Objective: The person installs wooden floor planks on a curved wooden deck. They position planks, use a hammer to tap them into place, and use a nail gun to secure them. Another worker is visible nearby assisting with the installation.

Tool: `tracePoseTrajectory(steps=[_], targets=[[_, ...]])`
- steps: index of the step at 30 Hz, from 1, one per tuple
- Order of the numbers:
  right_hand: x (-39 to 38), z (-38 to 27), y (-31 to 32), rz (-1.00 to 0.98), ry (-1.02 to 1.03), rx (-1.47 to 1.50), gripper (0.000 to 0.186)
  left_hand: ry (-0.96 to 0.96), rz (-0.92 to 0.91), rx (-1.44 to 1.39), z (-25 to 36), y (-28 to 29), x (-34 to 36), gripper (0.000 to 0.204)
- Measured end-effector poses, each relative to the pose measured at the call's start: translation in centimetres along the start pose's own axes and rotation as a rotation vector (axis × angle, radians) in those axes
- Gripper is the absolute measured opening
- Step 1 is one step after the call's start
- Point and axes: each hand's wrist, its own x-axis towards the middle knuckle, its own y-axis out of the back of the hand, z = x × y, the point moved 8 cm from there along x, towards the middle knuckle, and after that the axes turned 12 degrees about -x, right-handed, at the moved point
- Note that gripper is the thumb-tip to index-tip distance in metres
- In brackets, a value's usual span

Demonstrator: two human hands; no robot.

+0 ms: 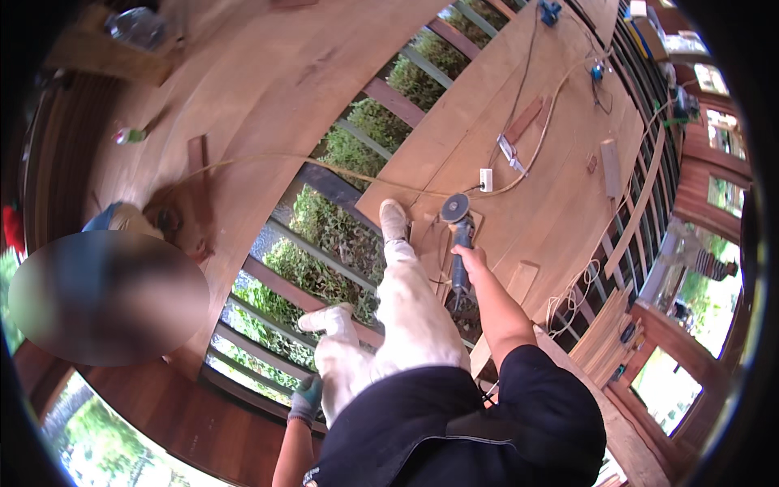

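Observation:
An angle grinder with a dark body and a round disc at its far end is gripped in my bare right hand. The tool is held out over the wooden boards, its disc pointing away from me. My left hand, in a grey-green glove, hangs low beside my left thigh. Its fingers are too small and partly hidden to make out. My right shoe is at the edge of the boards, and my left shoe stands over the open joists.
Open gaps between joists show plants below. A white socket block and a yellow cord lie on the boards. Another person crouches at the left. Several planks are stacked at the right.

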Motion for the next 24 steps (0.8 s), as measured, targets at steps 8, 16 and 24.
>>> tracePoseTrajectory(steps=[8,16,24], targets=[[21.1,-4.0,-6.6,-0.059,0.054,0.279,0.037,-0.208,-0.036,0.482,7.5,-12.6,3.6,0.034],[36.9,-5.0,-6.9,-0.273,0.149,0.334,0.035,-0.365,-0.019,0.699,9.9,-18.0,5.2,0.026],[39.7,1.4,-6.8,0.065,0.29,-0.699,0.068,-0.282,0.028,0.624,9.5,-19.5,4.4,0.027]])
